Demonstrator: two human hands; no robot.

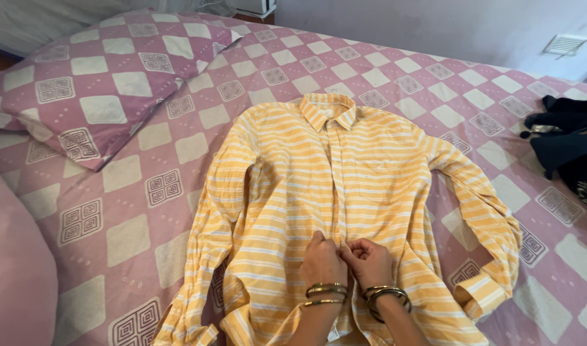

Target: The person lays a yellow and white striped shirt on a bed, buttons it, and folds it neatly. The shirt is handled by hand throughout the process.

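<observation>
A yellow shirt with white stripes (345, 166) lies face up on the bed, collar at the far end, sleeves spread to both sides. My left hand (322, 261) and my right hand (369, 261) sit side by side low on the shirt's front strip of buttons, fingers curled and pinching the fabric there. Both wrists carry gold and dark bangles. The exact spot under my fingertips is hidden by the fingers.
A pink and white chequered bedsheet (146, 218) covers the bed. A matching pillow (101, 77) lies at the far left. Dark clothing (569, 144) is heaped at the right edge. A pale wall with a vent (564, 43) stands behind.
</observation>
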